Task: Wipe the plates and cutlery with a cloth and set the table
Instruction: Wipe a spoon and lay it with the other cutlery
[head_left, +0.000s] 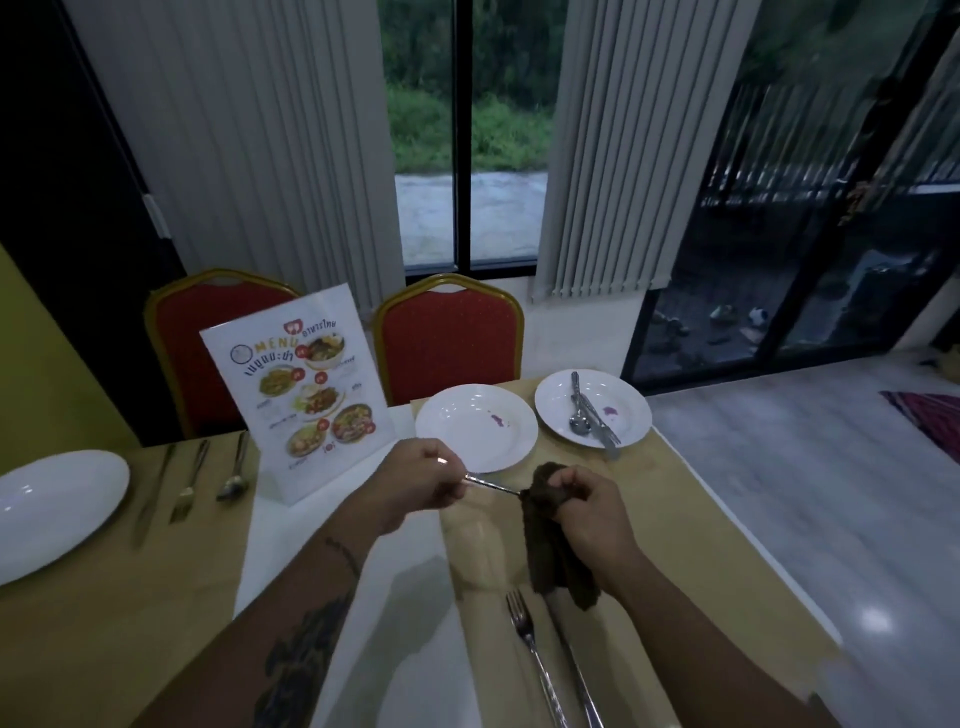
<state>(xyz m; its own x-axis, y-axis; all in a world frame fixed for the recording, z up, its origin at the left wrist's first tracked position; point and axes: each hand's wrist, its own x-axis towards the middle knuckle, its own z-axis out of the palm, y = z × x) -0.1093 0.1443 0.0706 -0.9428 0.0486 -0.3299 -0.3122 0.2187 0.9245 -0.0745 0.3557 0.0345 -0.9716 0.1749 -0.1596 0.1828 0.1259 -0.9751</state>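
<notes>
Left hand (421, 483): fingers curled, pinching the handle end of a slim silver metal utensil (488, 485), which is held level above the table. The utensil's head is hidden inside the cloth, so its type cannot be told.

Right hand (589, 512): fingers closed round a dark brown cloth (550, 535), which is bunched over the utensil's far end. The cloth's loose tail hangs down toward the tabletop.

Just beyond the hands, a white round plate (457, 415) with a purple smear lies on a tan place mat (675, 519). Near it on the right, a second white plate (631, 421), also stained purple, carries a pile of silver cutlery (587, 415): spoon, fork and knife, overlapping.

At the near edge, below the right hand, a silver fork (527, 644) and a silver knife (574, 670) lie side by side on the mat.

At far left is a third white plate (52, 509). To its right a row of silver cutlery (189, 480) lies parallel: knife, fork, spoon.

Between the settings stands an upright laminated menu card (301, 395). Behind the table are two red padded chairs with gold frames (447, 343).
</notes>
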